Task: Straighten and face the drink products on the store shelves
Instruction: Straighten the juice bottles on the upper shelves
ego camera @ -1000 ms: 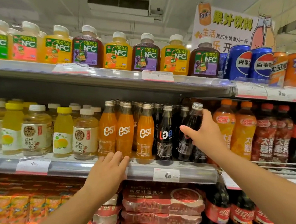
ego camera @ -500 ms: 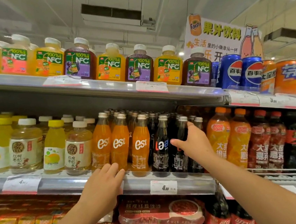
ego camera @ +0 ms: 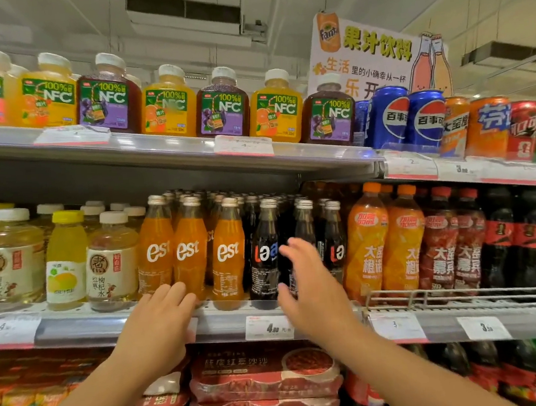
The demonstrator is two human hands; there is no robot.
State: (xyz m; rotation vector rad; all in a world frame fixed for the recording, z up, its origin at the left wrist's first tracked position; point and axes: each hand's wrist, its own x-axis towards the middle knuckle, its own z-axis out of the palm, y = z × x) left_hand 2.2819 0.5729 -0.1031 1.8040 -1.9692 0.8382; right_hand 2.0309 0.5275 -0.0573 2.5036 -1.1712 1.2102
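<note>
On the middle shelf (ego camera: 226,319) stand three orange est bottles (ego camera: 188,251) and, to their right, dark cola est bottles (ego camera: 265,252). My right hand (ego camera: 308,284) hovers with spread fingers just in front of the second dark bottle (ego camera: 303,222), hiding its lower half and holding nothing. Another dark bottle (ego camera: 334,235) stands at its right with the label turned partly away. My left hand (ego camera: 160,326) rests flat on the shelf's front edge below the orange bottles.
The top shelf carries NFC juice bottles (ego camera: 167,104) and Pepsi cans (ego camera: 390,120). Orange and red soda bottles (ego camera: 366,242) fill the wire rack on the right. Pale tea bottles (ego camera: 110,259) stand at left. Red packs (ego camera: 262,378) lie below.
My right hand has let go of the dark bottle it gripped by the neck, dropped lower and opened its fingers. The left hand stays on the shelf edge. The view shifted downward.
</note>
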